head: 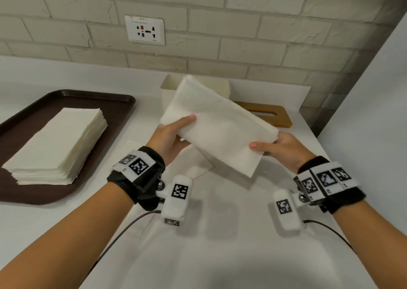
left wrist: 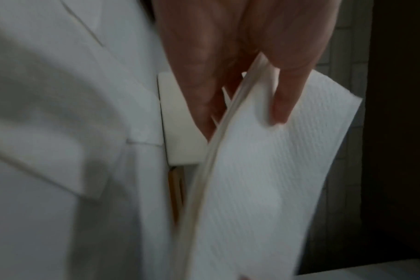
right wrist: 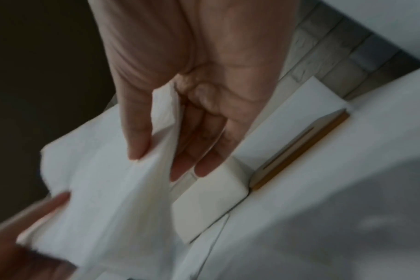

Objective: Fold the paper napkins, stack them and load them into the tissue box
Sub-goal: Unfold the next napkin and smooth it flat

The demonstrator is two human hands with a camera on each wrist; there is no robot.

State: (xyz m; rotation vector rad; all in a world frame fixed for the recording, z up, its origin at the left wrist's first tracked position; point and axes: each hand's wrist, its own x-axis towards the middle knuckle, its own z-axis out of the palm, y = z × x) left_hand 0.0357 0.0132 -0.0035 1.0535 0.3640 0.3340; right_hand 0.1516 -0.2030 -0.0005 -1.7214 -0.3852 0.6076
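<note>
Both hands hold a stack of folded white napkins tilted in the air above the counter. My left hand pinches its left edge, thumb on top, fingers beneath. My right hand pinches the right edge the same way. The left wrist view shows the thumb on the textured stack; the right wrist view shows the napkins between thumb and fingers. Behind the stack stands the cream tissue box, partly hidden. Its wooden slotted lid lies on the counter to the right.
A brown tray at the left carries a tall pile of unfolded napkins. Flat white napkins lie on the counter beneath my hands. A brick wall with a power socket rises behind; a white wall closes the right side.
</note>
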